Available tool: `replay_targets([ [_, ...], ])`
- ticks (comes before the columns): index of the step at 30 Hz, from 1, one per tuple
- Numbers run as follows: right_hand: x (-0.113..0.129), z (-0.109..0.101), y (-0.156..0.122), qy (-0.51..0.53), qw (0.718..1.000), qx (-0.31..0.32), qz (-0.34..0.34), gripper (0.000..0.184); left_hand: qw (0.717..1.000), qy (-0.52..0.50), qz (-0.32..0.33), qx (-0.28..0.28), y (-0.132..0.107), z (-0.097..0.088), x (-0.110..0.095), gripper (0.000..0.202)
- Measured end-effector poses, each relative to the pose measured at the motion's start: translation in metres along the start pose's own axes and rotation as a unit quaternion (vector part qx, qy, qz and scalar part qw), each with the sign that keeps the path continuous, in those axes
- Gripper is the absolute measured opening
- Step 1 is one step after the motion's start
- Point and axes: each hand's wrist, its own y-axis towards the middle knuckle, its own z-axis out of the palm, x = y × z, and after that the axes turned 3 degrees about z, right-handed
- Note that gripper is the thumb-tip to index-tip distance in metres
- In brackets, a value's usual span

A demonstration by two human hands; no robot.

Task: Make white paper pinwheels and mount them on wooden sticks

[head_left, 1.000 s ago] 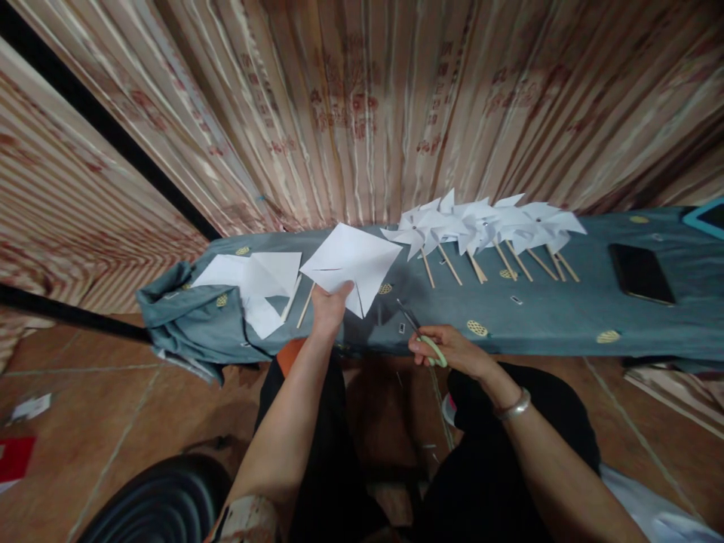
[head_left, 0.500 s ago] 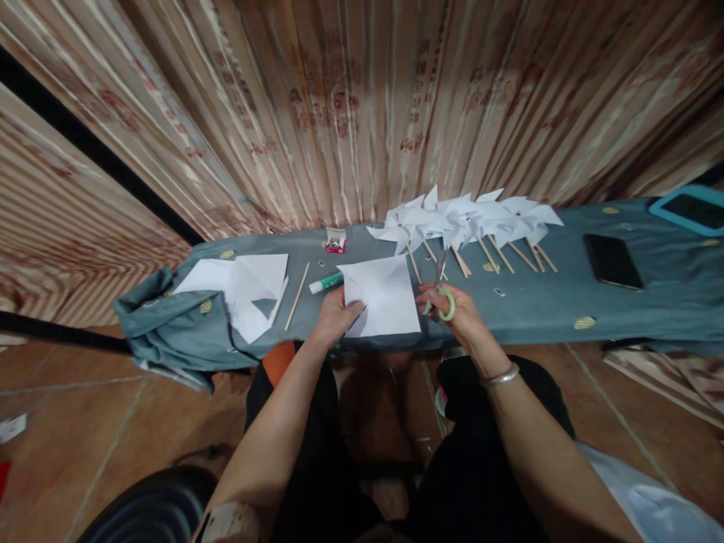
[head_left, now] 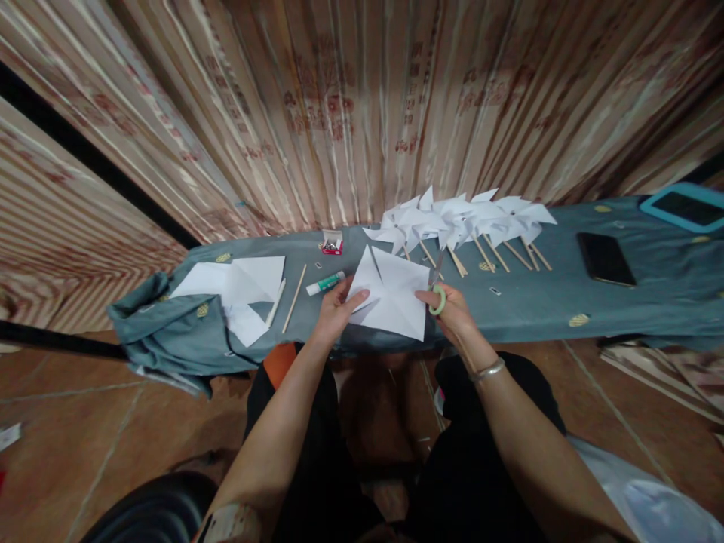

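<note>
A white square sheet of paper (head_left: 396,298) is held over the front of the cloth-covered table, with a slit running in from its top edge. My left hand (head_left: 335,311) pinches its left side between thumb and fingers. Looped on my right hand (head_left: 454,313) is a pair of scissors with pale green handles (head_left: 437,299), blades pointing away from me. The right thumb or fingertip touches the sheet's right edge. Just beyond my left hand lies a glue stick (head_left: 326,283). White paper pinwheels (head_left: 464,219) on wooden sticks lie overlapping behind the sheet.
Cut white paper (head_left: 257,275) lies at the left beside a white pen-like stick (head_left: 276,303) and a wooden stick (head_left: 295,299). A small red box (head_left: 332,242) of metal bits sits at the back. A black phone (head_left: 606,259) and a blue-framed tablet (head_left: 690,207) are rightward.
The sheet has turned so that a corner points away from me and its slit shows at the top. My right hand has moved in from beside the paper to touch its right edge.
</note>
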Motion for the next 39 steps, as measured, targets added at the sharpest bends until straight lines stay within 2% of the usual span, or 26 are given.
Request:
replay_targets([
  [2,0.000,0.001,0.003,0.047,0.998,-0.039,-0.013,0.034,0.996,-0.041,0.013,-0.072,0.001,0.001,-0.001,0.049],
  [4,-0.001,0.003,0.005,0.073,0.995,-0.068,-0.026,0.032,0.991,-0.078,-0.012,-0.105,0.001,0.003,-0.001,0.052],
  [6,-0.002,0.005,0.006,0.079,0.993,-0.079,-0.033,0.031,0.989,-0.110,-0.055,-0.087,-0.002,0.005,-0.002,0.048],
  [10,-0.004,0.017,0.003,0.074,0.994,-0.075,-0.031,0.035,0.978,-0.166,-0.124,-0.015,-0.010,0.013,-0.004,0.035],
  [12,-0.004,0.024,0.000,0.070,0.995,-0.065,-0.027,0.037,0.970,-0.200,-0.138,-0.012,-0.012,0.018,-0.006,0.032],
  [19,-0.011,0.032,-0.003,-0.011,0.999,-0.020,-0.031,0.044,0.935,-0.272,-0.154,-0.165,-0.007,0.029,-0.011,0.016],
  [22,-0.012,0.028,-0.010,-0.060,0.998,0.019,-0.027,0.044,0.928,-0.291,-0.137,-0.190,-0.003,0.025,-0.016,0.015],
  [25,-0.009,0.022,-0.024,-0.117,0.987,0.107,0.014,0.048,0.924,-0.300,-0.110,-0.211,0.001,0.017,-0.021,0.015],
  [28,-0.007,0.017,-0.041,-0.177,0.958,0.213,0.076,0.055,0.924,-0.298,-0.084,-0.223,0.003,0.007,-0.026,0.016],
  [31,-0.012,0.015,-0.052,-0.205,0.930,0.283,0.110,0.056,0.928,-0.288,-0.061,-0.230,0.003,0.002,-0.028,0.019],
  [34,-0.019,0.015,-0.057,-0.202,0.920,0.316,0.112,0.054,0.935,-0.263,-0.050,-0.233,0.003,0.001,-0.027,0.022],
  [39,-0.023,0.016,-0.056,-0.187,0.919,0.331,0.102,0.051,0.950,-0.221,-0.036,-0.218,0.002,0.003,-0.023,0.024],
])
